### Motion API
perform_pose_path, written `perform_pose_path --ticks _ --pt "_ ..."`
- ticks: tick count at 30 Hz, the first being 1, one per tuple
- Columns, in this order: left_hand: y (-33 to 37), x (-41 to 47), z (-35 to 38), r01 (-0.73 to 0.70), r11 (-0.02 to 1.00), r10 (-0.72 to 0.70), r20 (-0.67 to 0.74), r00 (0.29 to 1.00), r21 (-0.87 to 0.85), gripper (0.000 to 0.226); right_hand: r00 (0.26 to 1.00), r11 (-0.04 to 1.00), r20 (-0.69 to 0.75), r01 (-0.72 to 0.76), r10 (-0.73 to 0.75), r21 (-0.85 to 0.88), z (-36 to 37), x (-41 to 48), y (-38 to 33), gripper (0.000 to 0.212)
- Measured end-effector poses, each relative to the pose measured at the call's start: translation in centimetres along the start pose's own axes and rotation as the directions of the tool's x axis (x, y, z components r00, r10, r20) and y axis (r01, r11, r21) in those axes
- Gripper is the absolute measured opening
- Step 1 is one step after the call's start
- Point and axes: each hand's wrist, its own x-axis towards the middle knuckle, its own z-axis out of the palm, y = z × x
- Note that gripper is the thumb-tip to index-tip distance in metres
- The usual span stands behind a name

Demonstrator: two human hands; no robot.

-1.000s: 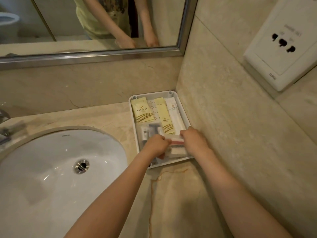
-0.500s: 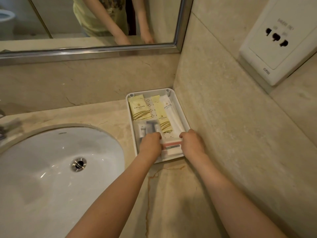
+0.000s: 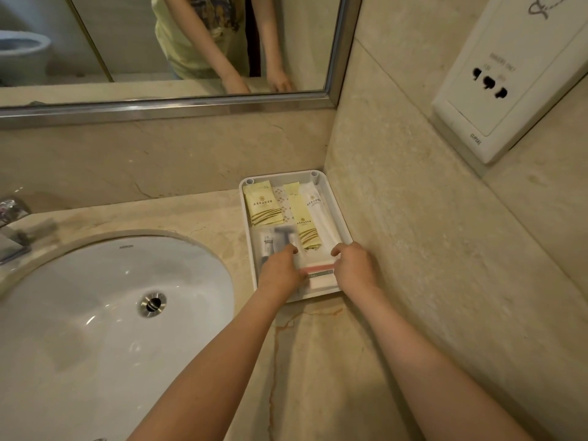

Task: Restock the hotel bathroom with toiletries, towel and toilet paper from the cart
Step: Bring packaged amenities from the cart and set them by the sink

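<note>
hotel bathroom: marble desk (image 3: 197,218), undermount sink (image 3: 105,313), framed mirror (image 3: 159,43), tray (image 3: 337,214) of branded toiletry sachets (image 3: 262,203)

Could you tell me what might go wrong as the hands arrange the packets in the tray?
The left hand rests over the razor packet and could drag it askew. The tray sits near the sink, so a nudge might slide it closer or tip the pink-striped packet out.

Beige marble walls (image 3: 413,218), framed mirror (image 3: 178,105), white sink (image 3: 79,313), wall socket (image 3: 496,90)
</note>
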Motion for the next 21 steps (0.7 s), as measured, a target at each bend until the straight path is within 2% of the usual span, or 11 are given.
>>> perform_pose_path --ticks 1,3,5,7,12,17,21 --pt "0.0 -0.1 -0.3 0.014 0.999 -0.014 -0.008 1.000 -0.044 0.047 0.998 0.987 -0.011 -0.057 0.060 0.150 -0.1 0.0 -0.2 0.034" --pt "-0.1 -0.2 -1.0 0.054 0.984 -0.057 -0.011 0.998 -0.172 0.036 0.984 0.880 0.020 -0.169 0.179 0.443 -0.8 0.1 -0.7 0.034" --pt "-0.2 -0.5 -1.7 0.108 0.930 -0.112 0.010 0.994 -0.351 0.029 0.963 0.772 0.096 -0.260 0.252 0.580 -1.7 0.0 -1.1 0.031" --pt "-0.1 -1.0 -2.3 0.149 0.860 -0.151 0.037 0.988 -0.488 0.024 0.952 0.712 0.168 -0.303 0.256 0.634 -2.4 -0.3 -1.5 0.027" --pt "0.2 -3.0 -3.5 0.170 0.766 -0.179 0.048 0.983 -0.619 0.017 0.949 0.654 0.247 -0.314 0.195 0.688 -2.6 -1.2 -2.6 0.024" --pt "-0.4 -5.2 -4.7 0.158 0.748 -0.178 0.034 0.983 -0.644 0.008 0.940 0.607 0.293 -0.337 0.174 0.720 -2.6 -3.0 -3.7 0.022" --pt "-1.1 -7.2 -5.5 0.137 0.776 -0.142 0.041 0.989 -0.616 0.015 0.938 0.555 0.295 -0.346 0.183 0.756 -2.5 -5.2 -4.3 0.022"
